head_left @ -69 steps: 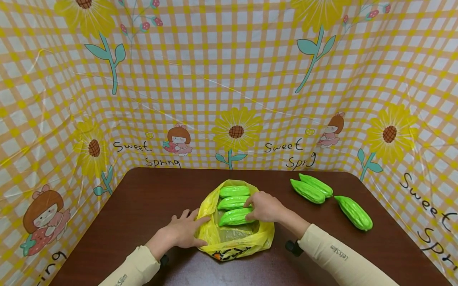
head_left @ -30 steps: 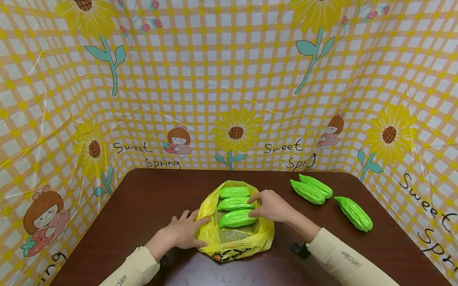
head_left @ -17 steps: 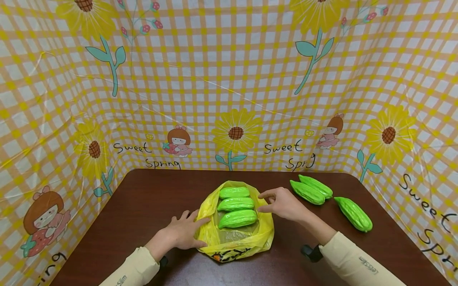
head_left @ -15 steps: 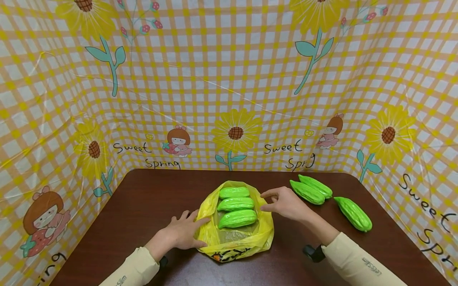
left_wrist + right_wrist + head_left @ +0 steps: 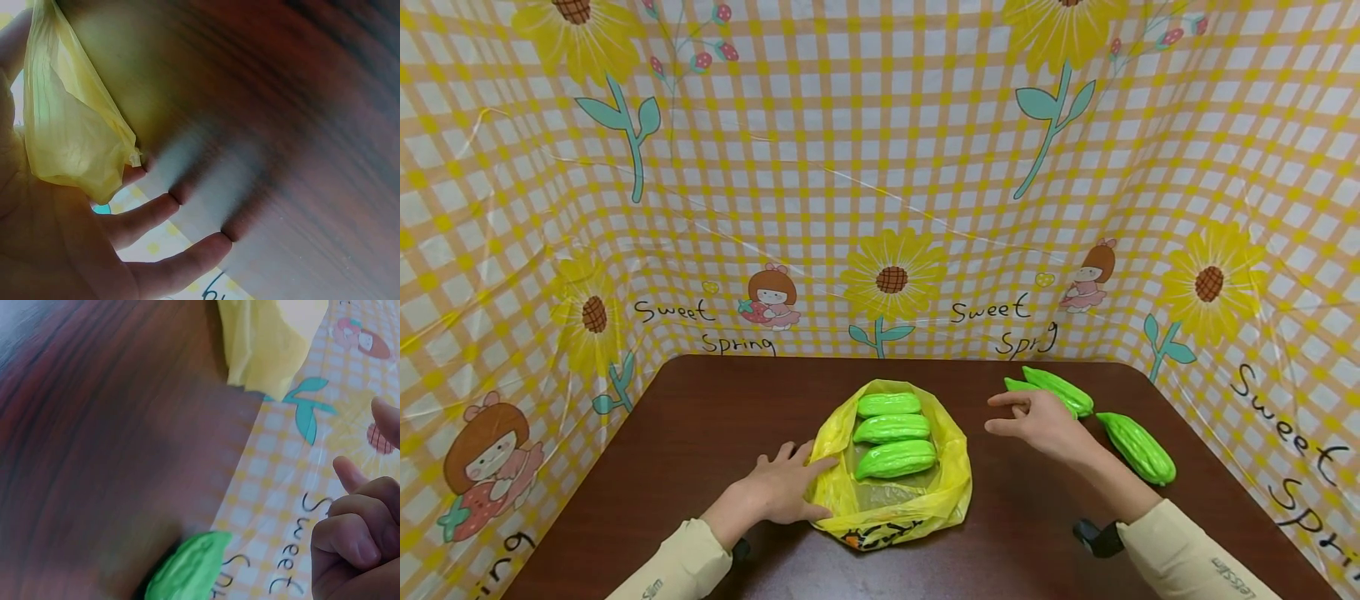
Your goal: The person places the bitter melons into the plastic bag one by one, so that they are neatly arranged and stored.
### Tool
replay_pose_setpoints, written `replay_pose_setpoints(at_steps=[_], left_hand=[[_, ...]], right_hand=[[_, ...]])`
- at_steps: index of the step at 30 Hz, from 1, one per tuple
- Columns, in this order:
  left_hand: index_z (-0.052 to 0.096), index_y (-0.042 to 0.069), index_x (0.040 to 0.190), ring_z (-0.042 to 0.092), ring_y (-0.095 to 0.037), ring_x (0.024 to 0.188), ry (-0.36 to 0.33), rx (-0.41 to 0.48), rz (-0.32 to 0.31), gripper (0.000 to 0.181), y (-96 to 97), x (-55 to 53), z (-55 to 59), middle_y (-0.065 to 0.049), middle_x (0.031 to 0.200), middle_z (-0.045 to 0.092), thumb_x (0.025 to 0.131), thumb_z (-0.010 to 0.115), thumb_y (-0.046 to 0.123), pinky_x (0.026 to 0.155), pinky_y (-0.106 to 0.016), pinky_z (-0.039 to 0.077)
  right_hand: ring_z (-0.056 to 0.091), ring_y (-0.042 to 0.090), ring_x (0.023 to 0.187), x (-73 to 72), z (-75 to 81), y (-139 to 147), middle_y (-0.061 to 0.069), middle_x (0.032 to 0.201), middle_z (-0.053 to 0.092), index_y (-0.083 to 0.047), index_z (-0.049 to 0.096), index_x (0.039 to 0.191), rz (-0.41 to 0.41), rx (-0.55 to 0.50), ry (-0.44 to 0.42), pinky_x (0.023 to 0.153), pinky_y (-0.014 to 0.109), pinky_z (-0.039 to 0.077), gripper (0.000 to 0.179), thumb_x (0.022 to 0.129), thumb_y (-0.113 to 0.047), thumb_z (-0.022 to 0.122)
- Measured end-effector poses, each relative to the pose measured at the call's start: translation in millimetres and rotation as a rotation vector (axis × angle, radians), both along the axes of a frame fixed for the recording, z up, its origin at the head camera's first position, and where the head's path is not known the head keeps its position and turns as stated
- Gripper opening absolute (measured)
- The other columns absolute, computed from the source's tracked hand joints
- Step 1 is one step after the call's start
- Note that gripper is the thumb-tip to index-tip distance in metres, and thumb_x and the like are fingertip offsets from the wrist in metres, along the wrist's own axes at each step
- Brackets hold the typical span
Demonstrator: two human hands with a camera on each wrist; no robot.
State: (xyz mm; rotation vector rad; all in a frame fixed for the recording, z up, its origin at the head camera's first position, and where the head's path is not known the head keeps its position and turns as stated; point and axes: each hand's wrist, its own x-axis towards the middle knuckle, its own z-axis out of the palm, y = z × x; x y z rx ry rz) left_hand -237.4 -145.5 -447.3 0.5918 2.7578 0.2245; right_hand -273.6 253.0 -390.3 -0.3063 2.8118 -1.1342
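Note:
A yellow plastic bag [image 5: 957, 492] lies with its mouth spread on the table, three glossy green bitter melons [image 5: 895, 460] side by side inside it. My left hand [image 5: 775, 492] rests against the bag's left side, fingers spread and fingertips on the tabletop; in the left wrist view the bag's yellow film [image 5: 75, 131] hangs over the palm. To the right of the bag, my right hand [image 5: 1037, 423] is in the air holding nothing, thumb and forefinger extended and apart, the other fingers curled. It partly hides one of two bitter melons [image 5: 1062, 392] lying together behind it.
A third loose bitter melon [image 5: 1138, 450] lies farther right on the dark wooden table [image 5: 722, 400]. Checked cloth [image 5: 820, 183] with sunflowers surrounds the back and both sides of the table. Dark wrist straps [image 5: 1099, 537] show below the sleeves.
My right hand has let go of the nearest bitter melon in the bag and moved out to the right, toward the loose ones. The left hand has stayed at the bag's side.

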Motion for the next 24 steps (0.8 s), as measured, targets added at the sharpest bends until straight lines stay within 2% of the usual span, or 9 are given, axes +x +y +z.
replay_pose_setpoints(at_steps=[2, 4, 7, 8, 10, 11, 20, 23, 24], left_hand=[[0.040, 0.032, 0.155, 0.028, -0.045, 0.147, -0.002, -0.001, 0.001, 0.076, -0.1, 0.1, 0.1, -0.012, 0.163, 0.027, 0.089, 0.069, 0.059, 0.104, -0.074, 0.031], [0.040, 0.032, 0.155, 0.028, -0.045, 0.148, -0.005, -0.003, 0.003, 0.076, 0.0, 0.2, 0.5, -0.012, 0.164, 0.027, 0.090, 0.069, 0.058, 0.104, -0.074, 0.031], [0.040, 0.032, 0.155, 0.027, -0.045, 0.148, -0.008, -0.003, 0.004, 0.076, 0.1, 0.5, 0.9, -0.012, 0.164, 0.027, 0.090, 0.069, 0.058, 0.105, -0.074, 0.030], [0.040, 0.032, 0.155, 0.027, -0.045, 0.148, -0.009, -0.002, 0.004, 0.076, 0.1, 0.5, 0.9, -0.012, 0.164, 0.026, 0.090, 0.069, 0.058, 0.105, -0.073, 0.030], [0.040, 0.032, 0.155, 0.027, -0.045, 0.148, -0.011, 0.001, 0.004, 0.076, 0.0, 0.5, 0.8, -0.012, 0.164, 0.026, 0.090, 0.068, 0.058, 0.105, -0.073, 0.030], [0.040, 0.032, 0.155, 0.027, -0.045, 0.148, -0.012, 0.003, 0.005, 0.076, -0.1, 0.4, 0.6, -0.012, 0.164, 0.026, 0.090, 0.068, 0.058, 0.105, -0.073, 0.029], [0.040, 0.032, 0.155, 0.027, -0.043, 0.149, -0.016, 0.012, 0.008, 0.076, -0.8, 0.0, -0.3, -0.012, 0.164, 0.025, 0.090, 0.069, 0.058, 0.106, -0.074, 0.029], [0.039, 0.032, 0.155, 0.027, -0.041, 0.149, -0.017, 0.013, 0.006, 0.076, -0.8, -0.1, 0.0, -0.012, 0.164, 0.025, 0.090, 0.069, 0.058, 0.105, -0.074, 0.029], [0.039, 0.032, 0.155, 0.027, -0.041, 0.149, -0.017, 0.014, 0.006, 0.076, -0.9, -0.1, 0.0, -0.012, 0.164, 0.025, 0.090, 0.069, 0.057, 0.105, -0.074, 0.029]], right_hand=[[0.059, 0.043, 0.105, 1.4, 0.2, 7, 0.000, 0.071, 0.063, -0.006, 0.065, 0.133, -0.021, -0.002, -0.011, 0.061, 0.034, 0.039, 0.059, 0.088, -0.041, 0.078], [0.058, 0.042, 0.118, 3.5, 0.5, 13, 0.005, 0.082, 0.070, -0.005, 0.063, 0.135, -0.038, 0.017, -0.008, 0.065, 0.034, 0.040, 0.063, 0.088, -0.045, 0.076], [0.057, 0.026, 0.070, 5.0, 0.6, 23, -0.002, 0.060, 0.042, -0.005, 0.063, 0.135, -0.072, 0.009, -0.003, 0.054, 0.031, 0.035, 0.065, 0.087, -0.045, 0.077], [0.057, 0.021, 0.067, 5.8, 0.5, 27, -0.003, 0.060, 0.042, -0.004, 0.064, 0.135, -0.080, 0.009, 0.009, 0.052, 0.030, 0.034, 0.065, 0.087, -0.045, 0.077], [0.034, 0.012, 0.049, 6.3, -1.1, 35, -0.003, 0.059, 0.035, -0.002, 0.065, 0.133, -0.092, -0.005, 0.034, 0.048, 0.029, 0.031, 0.063, 0.087, -0.043, 0.078], [0.021, 0.009, 0.048, 6.3, -2.3, 39, -0.006, 0.058, 0.024, -0.001, 0.064, 0.132, -0.096, -0.027, 0.042, 0.045, 0.029, 0.027, 0.062, 0.087, -0.041, 0.079], [0.018, 0.009, 0.048, 13.8, -7.8, 69, -0.008, 0.057, 0.023, 0.001, 0.060, 0.137, -0.154, -0.094, 0.029, 0.043, 0.030, 0.026, 0.066, 0.089, -0.041, 0.077], [0.027, 0.013, 0.055, 16.9, -7.6, 77, -0.005, 0.060, 0.019, 0.000, 0.058, 0.140, -0.191, -0.061, 0.011, 0.052, 0.032, 0.032, 0.070, 0.090, -0.047, 0.074], [0.040, 0.017, 0.060, 18.0, -8.0, 80, -0.002, 0.059, 0.031, 0.000, 0.057, 0.140, -0.201, -0.051, 0.005, 0.058, 0.033, 0.038, 0.071, 0.091, -0.048, 0.073]])
